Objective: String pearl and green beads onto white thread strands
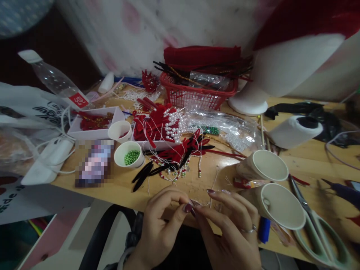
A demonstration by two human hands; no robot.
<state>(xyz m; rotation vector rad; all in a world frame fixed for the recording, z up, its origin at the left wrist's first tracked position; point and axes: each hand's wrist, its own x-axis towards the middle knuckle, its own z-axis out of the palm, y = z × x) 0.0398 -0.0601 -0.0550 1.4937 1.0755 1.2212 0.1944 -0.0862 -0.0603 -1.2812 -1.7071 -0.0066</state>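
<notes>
My left hand [164, 225] and my right hand [229, 225] meet fingertip to fingertip at the table's front edge. Both pinch something small between thumb and index finger, too small to make out; a thin pale string lies just behind the fingertips. A ring sits on a finger of my right hand. Behind the hands lies a bunch of red and black fuzzy pieces [180, 153] with bead strands [199, 167]. To its left stands a paper cup of green beads [131, 157]. A box [157, 144] holds red pieces and white pearl beads [174, 125].
Two paper cups [270, 165] [282, 206], green-handled scissors [317, 225] and a blue object [264, 229] are on the right. A red basket [197, 95], white stand [249, 103] and thread cone [292, 131] stand behind. Left are a bottle [56, 80] and power strip [49, 161].
</notes>
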